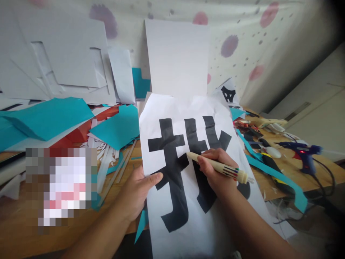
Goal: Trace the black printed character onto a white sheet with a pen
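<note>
A large white paper sheet [167, 201] printed with a bold black Chinese character [175, 187] slants toward me over the table's front edge. Its left edge is pinched by my left hand [142, 187], with the thumb on top and the other fingers hidden behind. In my right hand [215, 169] is a thick cream multicolour pen [221, 168]. The pen's tip points left and lies at the gap between the character's left and right parts; whether it touches the paper I cannot tell. My right hand rests over the right part and covers some of it.
Teal paper pieces [115, 126] and white scraps lie on the wooden table [24, 233] at left. A blue glue gun [304, 151] with a lit red light stands at right, near a teal strip [280, 180]. White boards [178, 54] lean against the spotted curtain [229, 21].
</note>
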`<state>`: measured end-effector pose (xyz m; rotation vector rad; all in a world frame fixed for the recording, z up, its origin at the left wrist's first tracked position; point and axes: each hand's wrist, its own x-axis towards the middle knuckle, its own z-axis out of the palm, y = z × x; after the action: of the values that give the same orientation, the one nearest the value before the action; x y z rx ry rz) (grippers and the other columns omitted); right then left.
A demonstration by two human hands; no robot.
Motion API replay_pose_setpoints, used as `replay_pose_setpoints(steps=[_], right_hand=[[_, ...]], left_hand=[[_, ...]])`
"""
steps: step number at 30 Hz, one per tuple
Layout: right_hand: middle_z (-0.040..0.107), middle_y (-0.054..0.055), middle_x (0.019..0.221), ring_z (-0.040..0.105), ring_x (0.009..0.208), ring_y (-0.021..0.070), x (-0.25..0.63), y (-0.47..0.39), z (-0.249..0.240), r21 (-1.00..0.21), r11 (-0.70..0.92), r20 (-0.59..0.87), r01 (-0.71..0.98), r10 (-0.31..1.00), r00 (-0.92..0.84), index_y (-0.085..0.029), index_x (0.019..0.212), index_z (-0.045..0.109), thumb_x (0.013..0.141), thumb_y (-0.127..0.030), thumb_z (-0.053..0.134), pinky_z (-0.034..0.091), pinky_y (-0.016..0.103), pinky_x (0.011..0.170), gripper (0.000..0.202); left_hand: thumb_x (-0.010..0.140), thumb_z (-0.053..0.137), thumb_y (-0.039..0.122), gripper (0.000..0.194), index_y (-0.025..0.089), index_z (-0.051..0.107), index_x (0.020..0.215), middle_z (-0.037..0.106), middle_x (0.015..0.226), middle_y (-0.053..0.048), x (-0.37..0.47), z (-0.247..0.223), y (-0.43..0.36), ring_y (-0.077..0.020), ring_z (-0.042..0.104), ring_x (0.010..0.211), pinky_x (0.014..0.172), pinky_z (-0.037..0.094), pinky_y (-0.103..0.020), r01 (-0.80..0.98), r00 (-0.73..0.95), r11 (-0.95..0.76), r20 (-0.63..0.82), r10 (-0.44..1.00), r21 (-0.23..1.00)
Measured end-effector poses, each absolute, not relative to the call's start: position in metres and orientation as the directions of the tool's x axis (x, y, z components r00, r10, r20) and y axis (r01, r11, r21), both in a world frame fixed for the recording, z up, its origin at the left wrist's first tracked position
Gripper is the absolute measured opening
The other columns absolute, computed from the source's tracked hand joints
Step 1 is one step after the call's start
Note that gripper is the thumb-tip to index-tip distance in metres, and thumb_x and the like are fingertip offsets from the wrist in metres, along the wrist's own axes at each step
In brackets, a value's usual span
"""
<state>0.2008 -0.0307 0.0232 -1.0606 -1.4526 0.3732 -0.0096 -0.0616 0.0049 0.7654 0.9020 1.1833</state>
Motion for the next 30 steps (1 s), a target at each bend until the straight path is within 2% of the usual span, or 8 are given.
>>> replay_pose_setpoints(steps=[7, 11, 15, 20, 30], right_hand=[[0.064, -0.002, 0.062, 0.059, 0.050, 0.0137, 0.2021, -0.0301, 0.0244, -0.760, 0.537, 0.618, 0.366, 0.771, 0.153, -0.022, 0.068, 0.061, 0.075, -0.024, 0.072, 0.046, 0.026, 0.044, 0.013], [0.059, -0.004, 0.055, 0.057, 0.049, 0.0133, 0.2032, -0.0298, 0.0237, -0.747, 0.563, 0.631, 0.353, 0.767, 0.113, -0.023, 0.065, 0.058, 0.077, -0.021, 0.069, 0.045, 0.026, 0.045, 0.016], [0.063, -0.002, 0.063, 0.060, 0.052, 0.0137, 0.2040, -0.0291, 0.0225, -0.750, 0.554, 0.629, 0.361, 0.766, 0.130, -0.022, 0.070, 0.061, 0.077, -0.023, 0.071, 0.048, 0.027, 0.048, 0.012], [0.061, -0.003, 0.059, 0.058, 0.053, 0.0132, 0.2057, -0.0283, 0.0212, -0.741, 0.580, 0.637, 0.338, 0.766, 0.082, -0.022, 0.065, 0.057, 0.079, -0.019, 0.069, 0.045, 0.026, 0.048, 0.018], [0.059, -0.004, 0.057, 0.056, 0.052, 0.0126, 0.2071, -0.0283, 0.0214, -0.745, 0.579, 0.632, 0.331, 0.772, 0.071, -0.022, 0.065, 0.057, 0.080, -0.020, 0.069, 0.043, 0.026, 0.048, 0.019]], left_hand=[[0.076, 0.079, 0.029, 0.041, 0.021, 0.071, 0.116, 0.075, 0.116, -0.011, -0.0111, 0.0038, -0.0613, -0.0316, 0.071, 0.103, 0.083, 0.059, -0.037, -0.424, 0.148, 0.225, -0.178, 0.973, 0.877], [0.077, 0.079, 0.028, 0.040, 0.022, 0.071, 0.115, 0.075, 0.116, -0.009, -0.0110, 0.0047, -0.0607, -0.0303, 0.071, 0.103, 0.083, 0.058, -0.036, -0.427, 0.135, 0.221, -0.180, 0.974, 0.877], [0.078, 0.078, 0.027, 0.045, 0.022, 0.068, 0.122, 0.074, 0.117, -0.010, -0.0108, 0.0045, -0.0606, -0.0308, 0.071, 0.104, 0.081, 0.059, -0.036, -0.430, 0.154, 0.221, -0.170, 0.973, 0.875], [0.078, 0.078, 0.026, 0.042, 0.020, 0.069, 0.119, 0.075, 0.116, -0.010, -0.0111, 0.0033, -0.0607, -0.0300, 0.071, 0.104, 0.085, 0.058, -0.037, -0.430, 0.133, 0.205, -0.163, 0.978, 0.879], [0.075, 0.081, 0.028, 0.043, 0.021, 0.071, 0.116, 0.076, 0.114, -0.009, -0.0100, 0.0042, -0.0604, -0.0299, 0.072, 0.102, 0.084, 0.058, -0.036, -0.431, 0.120, 0.224, -0.191, 0.974, 0.874]])
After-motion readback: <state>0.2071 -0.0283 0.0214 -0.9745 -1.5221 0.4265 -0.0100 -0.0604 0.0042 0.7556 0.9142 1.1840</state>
